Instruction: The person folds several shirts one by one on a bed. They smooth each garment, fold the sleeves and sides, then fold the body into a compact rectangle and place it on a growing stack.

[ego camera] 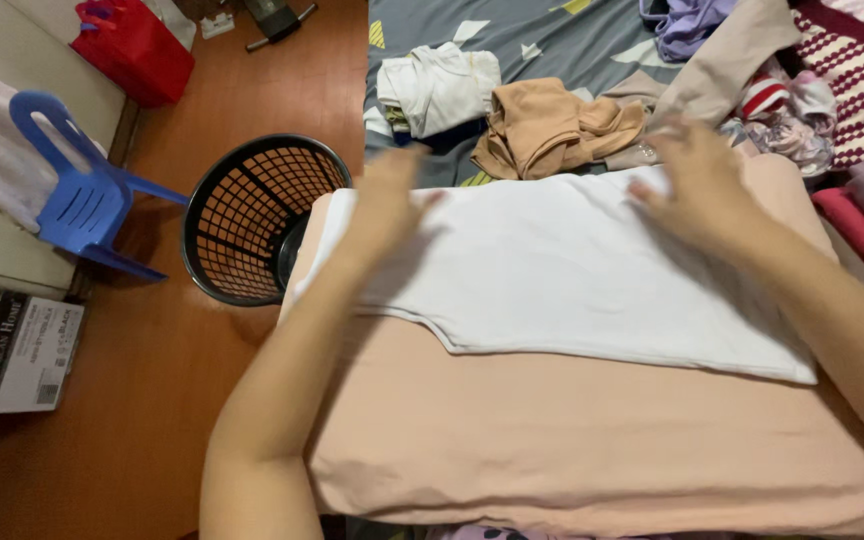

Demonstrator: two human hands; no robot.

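**White garment lies crosswise under both hands**

We see a white garment [562, 270] spread flat on a peach pillow [592, 440], which sits on the bed in front of the person. Its long axis runs left to right across the view, tilted slightly down toward the right. The left hand [387, 205] rests flat on the garment's left end, fingers spread, palm down, gripping nothing. The right hand [697, 180] lies flat on the upper right edge, also open and pressing, not clenched; it is a bit motion-blurred, so we cannot tell fine finger contact. Both hands sit at the far edge, one at each end, so neither is clearly nearer to the cloth's middle. The near long edge lies toward the person's body, untouched.

Beyond the pillow we see a tan garment [552, 125] and a folded white garment [437, 88] on the grey bedsheet [572, 40], with a mixed heap of clothes [772, 100] at the far right. On the wooden floor to the left stand a black mesh basket [252, 215] just beside the pillow's left end, and a blue plastic chair [77, 195] well apart from it.
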